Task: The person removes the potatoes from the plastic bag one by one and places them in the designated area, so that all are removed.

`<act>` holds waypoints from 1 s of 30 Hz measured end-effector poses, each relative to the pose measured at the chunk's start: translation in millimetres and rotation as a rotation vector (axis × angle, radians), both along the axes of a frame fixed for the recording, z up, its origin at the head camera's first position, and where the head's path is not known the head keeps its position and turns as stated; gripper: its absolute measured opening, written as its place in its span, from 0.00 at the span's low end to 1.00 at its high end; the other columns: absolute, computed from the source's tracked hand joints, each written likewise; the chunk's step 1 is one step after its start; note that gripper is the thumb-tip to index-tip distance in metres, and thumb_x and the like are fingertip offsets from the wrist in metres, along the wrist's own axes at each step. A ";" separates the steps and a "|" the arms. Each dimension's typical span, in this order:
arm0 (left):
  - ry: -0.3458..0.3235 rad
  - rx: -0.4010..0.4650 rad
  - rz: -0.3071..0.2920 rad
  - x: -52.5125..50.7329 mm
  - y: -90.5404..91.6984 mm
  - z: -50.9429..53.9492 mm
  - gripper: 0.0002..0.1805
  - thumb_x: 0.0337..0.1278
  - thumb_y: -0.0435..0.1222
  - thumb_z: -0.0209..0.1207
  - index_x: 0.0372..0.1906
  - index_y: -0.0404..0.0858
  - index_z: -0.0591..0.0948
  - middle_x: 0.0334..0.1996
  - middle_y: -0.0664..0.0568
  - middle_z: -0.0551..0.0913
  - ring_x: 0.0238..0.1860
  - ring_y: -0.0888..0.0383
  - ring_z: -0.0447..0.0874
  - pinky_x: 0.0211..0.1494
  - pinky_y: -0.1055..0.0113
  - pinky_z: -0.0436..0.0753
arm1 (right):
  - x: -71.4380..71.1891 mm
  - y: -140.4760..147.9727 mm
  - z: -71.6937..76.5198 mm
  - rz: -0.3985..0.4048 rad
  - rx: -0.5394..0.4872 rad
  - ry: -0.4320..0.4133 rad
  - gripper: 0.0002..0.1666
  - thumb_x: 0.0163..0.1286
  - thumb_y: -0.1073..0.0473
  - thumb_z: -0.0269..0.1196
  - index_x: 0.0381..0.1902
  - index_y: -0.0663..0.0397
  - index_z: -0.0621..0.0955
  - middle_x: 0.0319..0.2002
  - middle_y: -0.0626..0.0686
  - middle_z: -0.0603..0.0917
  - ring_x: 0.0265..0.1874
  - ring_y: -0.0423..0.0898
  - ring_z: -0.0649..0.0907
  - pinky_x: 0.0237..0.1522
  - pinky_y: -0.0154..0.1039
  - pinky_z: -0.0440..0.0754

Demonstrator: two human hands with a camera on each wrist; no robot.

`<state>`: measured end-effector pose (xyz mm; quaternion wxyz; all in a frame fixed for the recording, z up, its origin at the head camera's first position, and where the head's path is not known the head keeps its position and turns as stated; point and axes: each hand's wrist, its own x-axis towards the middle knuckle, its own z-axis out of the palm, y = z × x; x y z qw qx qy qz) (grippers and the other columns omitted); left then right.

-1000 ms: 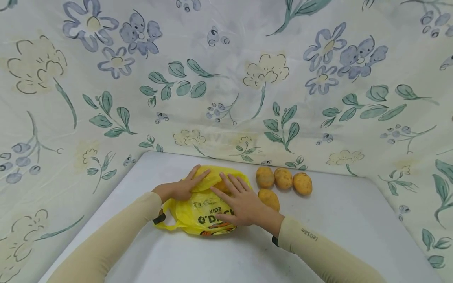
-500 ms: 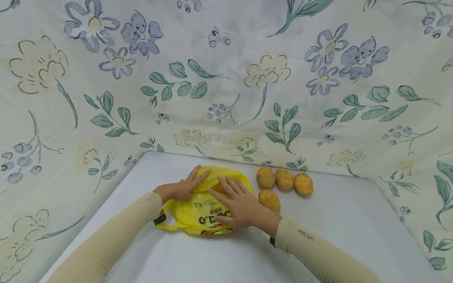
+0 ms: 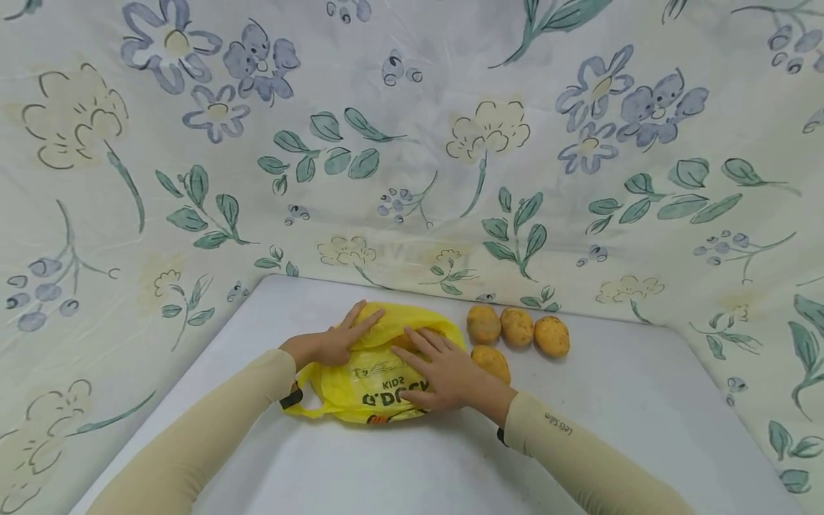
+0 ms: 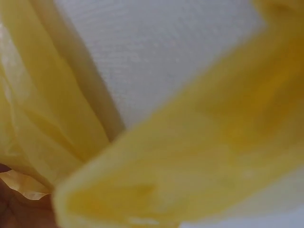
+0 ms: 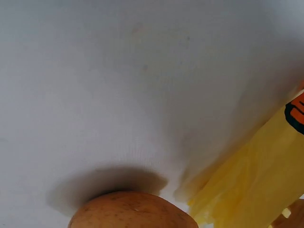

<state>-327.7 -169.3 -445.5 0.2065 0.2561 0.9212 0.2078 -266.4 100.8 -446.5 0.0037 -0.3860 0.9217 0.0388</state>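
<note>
A yellow plastic bag (image 3: 380, 375) with printed lettering lies in the middle of the table. My left hand (image 3: 330, 347) rests on its upper left part, two visible fingers stretched out and the others hidden. One handle loop of the bag lies by my left wrist. My right hand (image 3: 444, 372) lies on the bag's right side near the mouth, fingers spread and straight. Close beside that hand is a potato (image 3: 491, 363), seen also as a brown potato (image 5: 133, 211) in the right wrist view. In the left wrist view the bag plastic (image 4: 190, 166) covers most of the hand.
Behind the nearest potato, three more stand in a row: a left potato (image 3: 483, 324), a middle potato (image 3: 517, 327) and a right potato (image 3: 551, 336). The white table (image 3: 611, 415) meets a flowered cloth (image 3: 425, 179) at the back and sides.
My right hand shifts slightly over the bag's right side, and the plastic under it moves a little. The left hand stays in place, and the visible potatoes have not moved.
</note>
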 end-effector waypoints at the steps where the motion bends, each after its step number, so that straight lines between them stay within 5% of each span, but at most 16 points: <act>1: -0.002 -0.002 0.002 0.0 -0.2 0.2 0.58 0.51 0.15 0.47 0.80 0.57 0.35 0.77 0.40 0.18 0.78 0.32 0.31 0.69 0.24 0.42 | -0.5 0.2 -0.2 -0.002 -0.005 -0.002 0.45 0.71 0.25 0.42 0.80 0.31 0.48 0.81 0.53 0.42 0.79 0.55 0.51 0.76 0.55 0.56; 11: -0.021 0.013 0.008 -5.6 -0.3 6.2 0.57 0.48 0.15 0.50 0.80 0.54 0.41 0.77 0.39 0.22 0.78 0.32 0.35 0.73 0.36 0.60 | -5.3 1.0 -2.8 -0.007 -0.009 -0.011 0.46 0.70 0.24 0.43 0.80 0.29 0.47 0.81 0.54 0.41 0.78 0.56 0.52 0.75 0.59 0.56; 19: 0.037 0.030 -0.008 -13.0 4.9 8.1 0.52 0.45 0.20 0.55 0.76 0.47 0.50 0.74 0.37 0.38 0.74 0.36 0.48 0.71 0.41 0.66 | -17.0 6.6 -0.1 -0.018 -0.116 -0.047 0.48 0.67 0.26 0.51 0.79 0.31 0.52 0.78 0.56 0.51 0.76 0.58 0.56 0.73 0.62 0.59; 26: 0.168 -0.128 -0.024 -10.3 18.4 24.2 0.46 0.52 0.33 0.63 0.76 0.44 0.55 0.78 0.37 0.45 0.78 0.34 0.41 0.71 0.26 0.45 | -19.8 11.6 3.4 -0.031 -0.176 -0.117 0.48 0.67 0.28 0.55 0.79 0.32 0.53 0.78 0.57 0.49 0.76 0.60 0.56 0.72 0.65 0.57; 30: 0.210 -0.128 -0.071 -11.7 25.7 25.6 0.47 0.56 0.39 0.65 0.78 0.46 0.53 0.79 0.39 0.45 0.79 0.35 0.39 0.72 0.26 0.39 | -21.7 12.6 5.2 -0.040 -0.210 -0.134 0.49 0.66 0.28 0.55 0.78 0.36 0.55 0.76 0.57 0.53 0.75 0.59 0.59 0.73 0.62 0.59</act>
